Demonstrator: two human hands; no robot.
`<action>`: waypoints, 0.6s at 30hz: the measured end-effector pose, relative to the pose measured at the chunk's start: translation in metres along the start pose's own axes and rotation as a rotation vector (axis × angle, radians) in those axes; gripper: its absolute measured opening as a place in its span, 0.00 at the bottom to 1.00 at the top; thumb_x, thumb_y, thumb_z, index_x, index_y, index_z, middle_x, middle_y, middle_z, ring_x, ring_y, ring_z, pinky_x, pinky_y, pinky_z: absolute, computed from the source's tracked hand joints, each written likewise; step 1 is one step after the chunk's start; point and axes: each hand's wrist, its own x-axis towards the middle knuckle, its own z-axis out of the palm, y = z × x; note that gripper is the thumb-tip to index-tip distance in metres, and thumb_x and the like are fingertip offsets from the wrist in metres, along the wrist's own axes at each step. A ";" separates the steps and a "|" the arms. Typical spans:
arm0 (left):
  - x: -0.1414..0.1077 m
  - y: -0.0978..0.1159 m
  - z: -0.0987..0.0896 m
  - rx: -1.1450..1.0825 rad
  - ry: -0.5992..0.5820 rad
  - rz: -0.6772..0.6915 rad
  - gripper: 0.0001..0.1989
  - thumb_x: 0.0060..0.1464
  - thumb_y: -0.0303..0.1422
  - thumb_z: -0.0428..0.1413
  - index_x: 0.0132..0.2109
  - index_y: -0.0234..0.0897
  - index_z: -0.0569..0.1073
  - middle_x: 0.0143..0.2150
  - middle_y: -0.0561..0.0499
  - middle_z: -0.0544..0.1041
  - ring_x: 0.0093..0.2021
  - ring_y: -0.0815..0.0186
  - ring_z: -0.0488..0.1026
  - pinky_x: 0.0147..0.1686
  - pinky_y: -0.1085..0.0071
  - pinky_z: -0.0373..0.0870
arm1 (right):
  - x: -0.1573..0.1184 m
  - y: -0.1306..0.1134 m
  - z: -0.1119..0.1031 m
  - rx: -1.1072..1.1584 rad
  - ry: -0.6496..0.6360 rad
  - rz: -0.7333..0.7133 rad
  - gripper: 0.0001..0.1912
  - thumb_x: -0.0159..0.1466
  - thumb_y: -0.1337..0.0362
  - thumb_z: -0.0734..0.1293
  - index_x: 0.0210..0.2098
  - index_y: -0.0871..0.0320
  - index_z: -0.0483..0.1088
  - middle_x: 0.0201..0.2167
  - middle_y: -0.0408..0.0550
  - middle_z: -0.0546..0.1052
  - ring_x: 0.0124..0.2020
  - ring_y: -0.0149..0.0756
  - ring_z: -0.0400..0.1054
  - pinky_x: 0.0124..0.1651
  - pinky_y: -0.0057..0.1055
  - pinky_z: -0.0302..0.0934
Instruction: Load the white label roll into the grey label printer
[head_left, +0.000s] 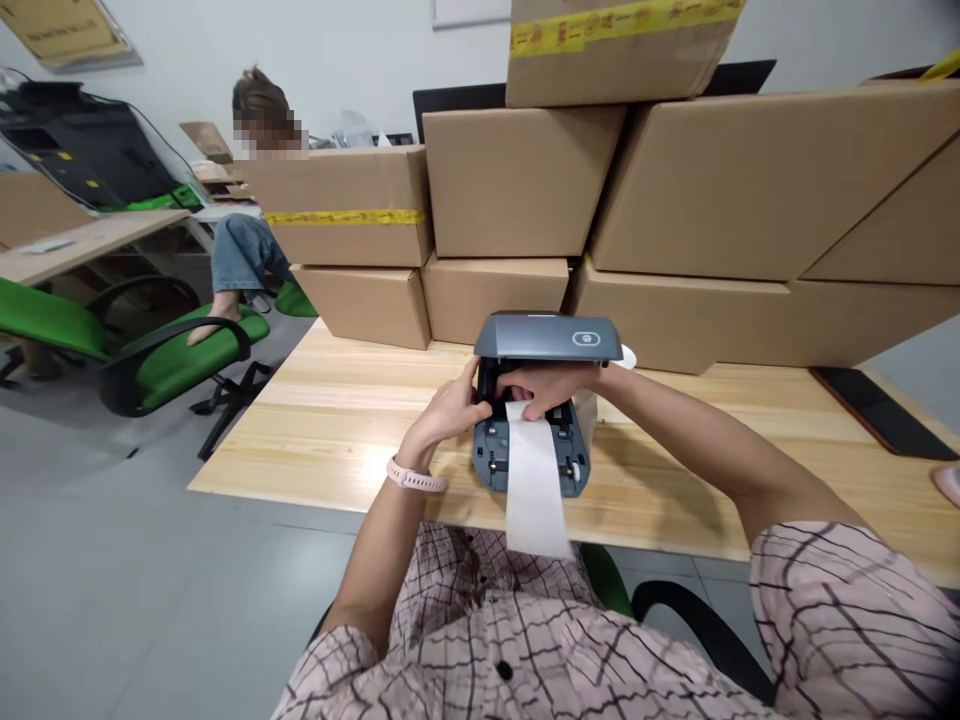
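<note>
A dark grey label printer (491,460) stands on the wooden table with its lid (540,338) raised. A white strip of label paper (536,490) runs out of its front and hangs past the table edge. My left hand (450,408) grips the printer's left side, thumb at the inner edge. My right hand (544,385) reaches inside beneath the lid, its fingers curled and its thumb against the upper end of the strip. The lid and the hand hide the back of the compartment, so a paper roll cannot be made out.
Stacked cardboard boxes (517,185) line the back of the wooden table (300,440). A dark flat device (877,410) lies at the right, near part of another person's hand (949,484). Beyond the boxes at left sits a person (251,250), one foot on a green chair (172,355).
</note>
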 end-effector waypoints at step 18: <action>0.002 -0.015 0.005 -0.073 0.029 0.001 0.48 0.50 0.29 0.56 0.77 0.33 0.50 0.22 0.62 0.65 0.24 0.68 0.63 0.27 0.73 0.56 | -0.019 0.047 -0.061 0.742 0.092 -0.111 0.31 0.52 0.54 0.81 0.50 0.58 0.70 0.44 0.48 0.81 0.43 0.36 0.75 0.48 0.34 0.67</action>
